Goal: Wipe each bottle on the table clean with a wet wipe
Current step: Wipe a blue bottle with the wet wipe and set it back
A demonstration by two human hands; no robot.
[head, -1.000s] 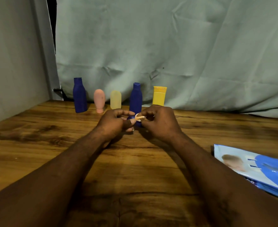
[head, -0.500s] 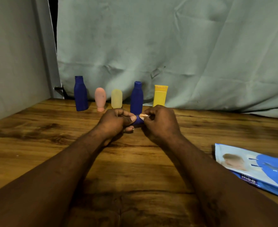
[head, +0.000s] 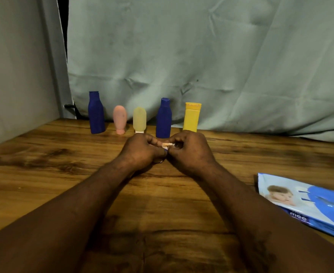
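Tabletop [head: 44, 174] of dark wood carries an upright row along its far edge: from the left a tall blue bottle [head: 96, 113], a pink bottle [head: 120, 119], a pale yellow bottle [head: 139, 119], a second blue bottle [head: 163, 119] and a yellow bottle [head: 191, 117]. Just in front of the last three, the left hand [head: 140, 152] and right hand [head: 189, 152] meet with fingers curled. Both pinch a small whitish scrap [head: 168, 144] between their fingertips. A bit of blue shows beneath it, too hidden to identify. A blue wipes pack [head: 308, 203] lies at the far right.
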